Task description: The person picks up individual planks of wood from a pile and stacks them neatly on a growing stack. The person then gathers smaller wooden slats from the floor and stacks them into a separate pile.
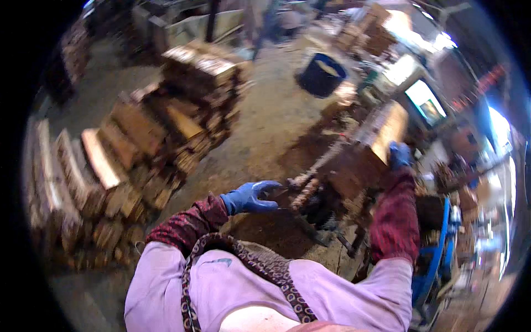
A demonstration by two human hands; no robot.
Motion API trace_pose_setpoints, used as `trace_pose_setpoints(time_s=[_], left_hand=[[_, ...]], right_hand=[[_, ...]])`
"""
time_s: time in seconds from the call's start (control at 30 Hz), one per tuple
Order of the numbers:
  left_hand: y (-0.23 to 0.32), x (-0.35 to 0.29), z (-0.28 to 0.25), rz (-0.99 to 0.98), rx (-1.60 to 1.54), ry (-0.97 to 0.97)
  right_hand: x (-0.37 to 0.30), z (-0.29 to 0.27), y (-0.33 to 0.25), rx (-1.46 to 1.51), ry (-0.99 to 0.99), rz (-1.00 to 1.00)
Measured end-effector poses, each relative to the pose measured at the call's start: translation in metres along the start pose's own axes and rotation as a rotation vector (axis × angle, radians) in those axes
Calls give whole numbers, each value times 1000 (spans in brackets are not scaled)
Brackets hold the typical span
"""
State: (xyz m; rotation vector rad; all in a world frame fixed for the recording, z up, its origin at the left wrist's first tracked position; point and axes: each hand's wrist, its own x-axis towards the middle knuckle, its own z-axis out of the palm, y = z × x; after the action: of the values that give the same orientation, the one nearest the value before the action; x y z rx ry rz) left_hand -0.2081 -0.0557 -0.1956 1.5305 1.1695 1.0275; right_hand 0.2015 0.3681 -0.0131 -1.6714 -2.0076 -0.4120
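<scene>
My left hand (251,197), in a blue glove, is open, its thumb and fingers apart and nothing between them. It is just left of a small wooden roll-like piece (305,192) on a dark machine (326,213) in front of me. My right hand (400,155), also blue-gloved, is against the near right side of a thick wood block (390,130) with a pale yellowish face. Blur hides its fingers, so whether they grip the block cannot be made out. Left of the block lies a brown, rusty-looking surface (354,171).
Stacked split wood and boards (141,133) fill the left side. A dark blue bucket (322,76) stands on the floor (265,105) beyond the machine. To the right are a lit screen-like panel (426,103) and a blue frame (437,249). More wood (368,30) is piled far right.
</scene>
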Motion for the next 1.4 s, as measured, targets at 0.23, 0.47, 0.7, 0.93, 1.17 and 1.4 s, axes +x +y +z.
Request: trace_pose_setpoints(time_s=[0.23, 0.47, 0.7, 0.93, 1.17, 1.4], left_hand=[[-169, -163, -54, -672, 75, 26], [-266, -227, -237, -668, -908, 1021], [-307, -281, -329, -674, -1068, 1260], [-255, -258, -395, -459, -1331, 1211], [-296, -205, -418, 93, -1631, 1333], [-220, -156, -285, -49, -1599, 1096]], right_hand=[[-221, 21, -408, 906, -503, -822], [-365, 247, -772, 1163, -1692, -151], [-459, 350, -890, 1721, -1975, 272], [-384, 247, -907, 1639, -1522, 253], [-330, 121, -736, 930, -1016, -511], [-375, 48, -499, 966, -1114, -742]])
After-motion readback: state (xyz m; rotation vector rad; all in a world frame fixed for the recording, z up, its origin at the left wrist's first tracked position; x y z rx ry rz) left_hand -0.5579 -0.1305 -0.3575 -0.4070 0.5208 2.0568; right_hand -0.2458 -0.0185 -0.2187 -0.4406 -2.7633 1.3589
